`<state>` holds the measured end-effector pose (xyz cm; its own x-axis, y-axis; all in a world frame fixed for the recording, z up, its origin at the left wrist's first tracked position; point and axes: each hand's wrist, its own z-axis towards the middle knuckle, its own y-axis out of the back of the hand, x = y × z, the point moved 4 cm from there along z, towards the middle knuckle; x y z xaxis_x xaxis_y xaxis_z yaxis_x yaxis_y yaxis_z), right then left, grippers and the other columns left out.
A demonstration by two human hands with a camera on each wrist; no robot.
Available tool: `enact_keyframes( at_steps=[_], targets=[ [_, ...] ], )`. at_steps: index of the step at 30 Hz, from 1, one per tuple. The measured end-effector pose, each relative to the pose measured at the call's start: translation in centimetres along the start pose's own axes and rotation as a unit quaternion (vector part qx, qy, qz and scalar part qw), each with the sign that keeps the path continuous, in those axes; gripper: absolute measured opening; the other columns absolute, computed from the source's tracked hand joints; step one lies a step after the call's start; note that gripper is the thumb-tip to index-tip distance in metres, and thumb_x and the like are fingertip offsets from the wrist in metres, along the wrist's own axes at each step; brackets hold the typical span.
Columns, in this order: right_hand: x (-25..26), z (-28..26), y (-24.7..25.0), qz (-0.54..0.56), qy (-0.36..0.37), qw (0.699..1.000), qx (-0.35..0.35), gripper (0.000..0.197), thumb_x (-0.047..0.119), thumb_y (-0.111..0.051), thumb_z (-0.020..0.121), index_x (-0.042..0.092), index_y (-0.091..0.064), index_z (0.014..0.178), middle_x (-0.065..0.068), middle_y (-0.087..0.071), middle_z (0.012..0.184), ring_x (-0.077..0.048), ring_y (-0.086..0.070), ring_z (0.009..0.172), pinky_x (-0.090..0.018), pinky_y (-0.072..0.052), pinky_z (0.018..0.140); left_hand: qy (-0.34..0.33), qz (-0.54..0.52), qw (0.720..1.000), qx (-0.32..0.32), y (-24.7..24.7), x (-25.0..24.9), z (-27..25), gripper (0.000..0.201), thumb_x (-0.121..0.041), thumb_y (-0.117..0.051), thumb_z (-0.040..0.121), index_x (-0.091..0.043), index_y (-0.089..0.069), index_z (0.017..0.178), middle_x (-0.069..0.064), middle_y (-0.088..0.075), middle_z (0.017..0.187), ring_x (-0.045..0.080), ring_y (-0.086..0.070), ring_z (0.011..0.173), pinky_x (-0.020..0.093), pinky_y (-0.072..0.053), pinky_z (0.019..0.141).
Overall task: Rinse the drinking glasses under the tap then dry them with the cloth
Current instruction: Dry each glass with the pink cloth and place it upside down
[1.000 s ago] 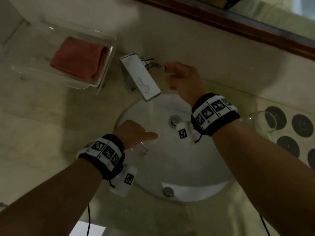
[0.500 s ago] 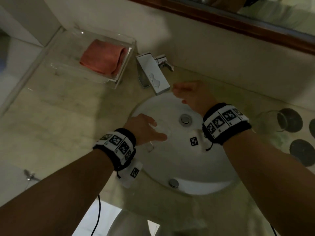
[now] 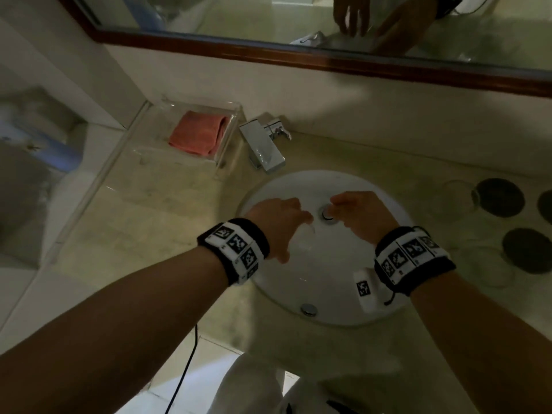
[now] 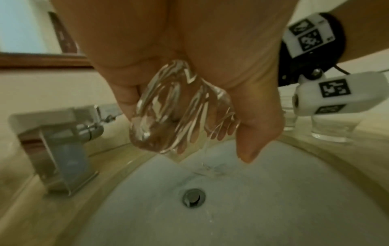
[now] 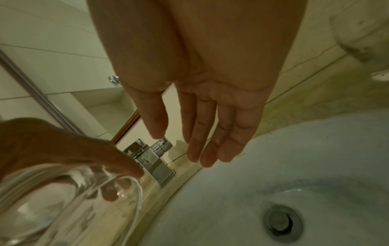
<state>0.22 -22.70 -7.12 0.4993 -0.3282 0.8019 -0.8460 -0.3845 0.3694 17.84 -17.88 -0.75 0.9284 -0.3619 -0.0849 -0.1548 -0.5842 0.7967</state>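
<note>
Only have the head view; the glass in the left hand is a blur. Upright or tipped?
Observer: Tipped. In the left wrist view the left hand grips the glass tilted over, and a thin stream of water runs off its rim into the sink.
Operator: Right hand holding anything?
Observer: No. The right wrist view shows the right hand with straight fingers, holding nothing.
Operator: Tap running?
Observer: No stream shows under the tap spout in the left wrist view.
</note>
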Motion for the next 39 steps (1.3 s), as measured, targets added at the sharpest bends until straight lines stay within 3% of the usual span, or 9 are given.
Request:
enact_keyframes(
  at_steps=[11, 18, 20, 23, 25, 29, 32, 34, 39],
  targets=[
    [2.7, -2.8, 1.0, -0.084, 0.052, 0.995, -0.008, 0.027, 0.027, -0.078, 0.086, 0.016, -0.074, 0.110, -0.003, -0.074, 0.101, -0.018, -0.067, 0.099, -0.026, -0.048, 0.088, -0.057, 0.157, 0.986, -0.006, 1.7, -2.2, -2.3, 0.089, -0.030, -0.087, 0.069, -0.027, -0.040, 0.145, 0.007, -0.047, 0.134, 0.031, -0.055, 0.110, 0.042, -0.051, 0.089],
    [10.0, -2.4, -1.6, -0.071, 0.114, 0.990, -0.046, 0.003, 0.017, -0.075, 0.088, 0.017, -0.074, 0.091, 0.002, -0.074, 0.081, -0.011, -0.069, 0.077, -0.019, -0.051, 0.071, -0.012, -0.143, 0.983, -0.113, 1.2, 4.4, -4.3, 0.087, -0.043, -0.087, 0.066, -0.030, -0.041, 0.139, -0.001, -0.052, 0.128, 0.024, -0.057, 0.107, 0.035, -0.050, 0.086],
    [12.7, -1.9, -3.5, -0.075, 0.129, 0.988, -0.042, 0.004, 0.015, -0.074, 0.089, 0.019, -0.073, 0.087, 0.002, -0.073, 0.077, -0.011, -0.069, 0.074, -0.020, -0.052, 0.072, 0.028, -0.309, 0.936, -0.167, 0.1, 8.0, -5.4, 0.080, -0.042, -0.089, 0.064, -0.030, -0.044, 0.129, -0.005, -0.055, 0.120, 0.019, -0.060, 0.104, 0.032, -0.052, 0.085],
    [16.4, -0.3, -7.3, -0.080, 0.140, 0.986, -0.035, 0.011, 0.018, -0.073, 0.089, 0.026, -0.072, 0.082, 0.008, -0.072, 0.073, -0.003, -0.066, 0.068, -0.025, -0.053, 0.072, 0.084, -0.532, 0.812, -0.226, -2.3, 14.0, -7.0, 0.074, -0.034, -0.091, 0.066, -0.028, -0.048, 0.126, -0.008, -0.058, 0.115, 0.011, -0.063, 0.093, 0.019, -0.056, 0.068],
    [19.2, 0.9, -10.1, -0.125, 0.143, 0.982, -0.023, 0.006, 0.021, -0.072, 0.091, 0.026, -0.072, 0.086, 0.011, -0.070, 0.077, 0.001, -0.062, 0.068, -0.021, -0.046, 0.069, 0.108, -0.628, 0.723, -0.266, -4.3, 17.9, -7.8, 0.070, -0.029, -0.092, 0.065, -0.027, -0.052, 0.123, -0.004, -0.061, 0.119, 0.013, -0.066, 0.096, 0.026, -0.060, 0.069],
    [24.6, 4.5, -16.1, -0.182, 0.158, 0.971, -0.009, 0.004, 0.028, -0.072, 0.089, 0.029, -0.075, 0.088, 0.003, -0.075, 0.088, -0.017, -0.070, 0.083, -0.034, -0.056, 0.076, 0.133, -0.736, 0.563, -0.352, -6.2, 25.1, -10.1, 0.060, -0.023, -0.094, 0.056, -0.031, -0.058, 0.104, 0.004, -0.064, 0.116, 0.024, -0.071, 0.099, 0.029, -0.059, 0.064],
    [27.8, 8.7, -21.0, -0.227, 0.126, 0.966, 0.004, 0.027, 0.032, -0.070, 0.089, 0.015, -0.073, 0.110, -0.007, -0.072, 0.112, -0.026, -0.068, 0.103, -0.041, -0.056, 0.092, 0.136, -0.737, 0.532, -0.395, -5.8, 29.5, -12.5, 0.063, -0.034, -0.092, 0.051, -0.030, -0.059, 0.104, 0.003, -0.066, 0.115, 0.022, -0.072, 0.099, 0.043, -0.063, 0.074],
    [29.4, 11.1, -23.6, -0.258, 0.105, 0.960, 0.014, 0.031, 0.036, -0.068, 0.091, 0.015, -0.072, 0.113, -0.003, -0.068, 0.117, -0.024, -0.064, 0.108, -0.038, -0.054, 0.095, 0.131, -0.738, 0.515, -0.416, -5.4, 31.8, -13.8, 0.061, -0.023, -0.092, 0.058, -0.023, -0.058, 0.108, 0.002, -0.066, 0.115, 0.019, -0.073, 0.096, 0.036, -0.062, 0.066],
    [30.1, 16.2, -27.9, -0.377, 0.065, 0.924, 0.012, 0.021, 0.032, -0.065, 0.088, 0.012, -0.072, 0.094, -0.009, -0.073, 0.093, -0.026, -0.067, 0.077, -0.033, -0.058, 0.069, 0.131, -0.760, 0.470, -0.429, -5.6, 35.6, -15.4, 0.051, 0.006, -0.082, 0.071, -0.022, -0.057, 0.106, -0.014, -0.066, 0.101, 0.006, -0.071, 0.083, 0.021, -0.055, 0.056]
  ],
)
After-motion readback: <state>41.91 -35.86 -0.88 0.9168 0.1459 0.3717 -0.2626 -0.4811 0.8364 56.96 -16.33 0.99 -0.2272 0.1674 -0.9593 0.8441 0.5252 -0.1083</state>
